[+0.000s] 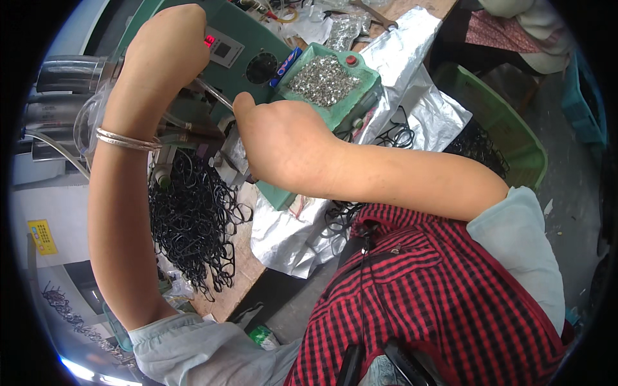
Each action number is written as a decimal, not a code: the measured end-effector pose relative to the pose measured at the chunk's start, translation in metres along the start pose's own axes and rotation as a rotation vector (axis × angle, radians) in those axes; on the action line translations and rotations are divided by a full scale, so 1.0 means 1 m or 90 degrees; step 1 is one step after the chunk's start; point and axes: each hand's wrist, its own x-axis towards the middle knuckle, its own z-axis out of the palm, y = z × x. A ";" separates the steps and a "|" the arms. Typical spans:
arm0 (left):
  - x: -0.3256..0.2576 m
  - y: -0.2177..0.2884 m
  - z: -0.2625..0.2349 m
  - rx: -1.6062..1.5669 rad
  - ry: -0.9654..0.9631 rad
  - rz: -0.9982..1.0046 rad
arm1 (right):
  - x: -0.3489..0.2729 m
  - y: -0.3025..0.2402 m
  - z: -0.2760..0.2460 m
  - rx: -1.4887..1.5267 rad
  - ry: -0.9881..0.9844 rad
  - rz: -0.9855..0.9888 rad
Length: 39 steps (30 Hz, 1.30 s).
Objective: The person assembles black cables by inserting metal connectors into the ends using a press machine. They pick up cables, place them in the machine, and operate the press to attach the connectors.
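My right hand [283,141] is closed round the near end of a thin metal rod [215,92]. The rod slants up and left toward the underside of my left hand [170,48]; its far end is hidden. High in front of a green machine [241,29] with a red-lit display and a black dial, my left hand is bent into a fist, its fingers turned out of sight. Whatever it grips cannot be seen. Just beyond my right hand stands a green tray [371,80] heaped with small shiny metal pieces [322,80].
Tangled black loops [193,222] pile up on the wooden bench [248,273] below my left wrist. Metal cylinders [67,74] with hoses stand at left. Silver foil [283,238] covers the bench edge. A green basket [524,141] holds more black loops. Another person [528,29] sits at far right.
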 end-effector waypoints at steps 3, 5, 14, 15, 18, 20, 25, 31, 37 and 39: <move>0.001 -0.007 0.001 0.056 -0.059 -0.005 | -0.002 -0.011 -0.008 0.047 -0.014 -0.032; -0.013 0.030 -0.051 0.018 -0.077 -0.116 | 0.006 -0.021 -0.021 0.055 -0.071 -0.051; -0.046 0.042 -0.063 -0.096 0.170 0.004 | 0.028 -0.037 -0.053 -0.380 -0.212 -0.329; -0.073 0.044 -0.068 -0.157 0.192 -0.009 | 0.032 -0.035 -0.054 -0.379 -0.208 -0.397; -0.144 0.043 -0.043 -0.275 0.256 -0.086 | 0.031 -0.031 -0.071 -0.271 -0.223 -0.265; -0.157 0.051 0.004 -0.365 0.347 -0.072 | 0.021 -0.031 -0.132 0.210 -0.328 0.195; -0.298 0.133 0.083 -0.771 -0.059 -0.348 | -0.067 0.012 -0.090 0.286 -0.148 0.021; -0.303 0.243 0.151 -0.871 -0.138 -0.265 | -0.140 0.011 -0.044 0.372 -0.481 0.321; -0.287 0.262 0.183 -0.914 -0.128 -0.273 | -0.180 0.067 -0.003 0.010 -0.477 -0.193; -0.285 0.256 0.182 -0.953 -0.164 -0.290 | -0.180 0.067 -0.020 -0.206 -0.514 -0.263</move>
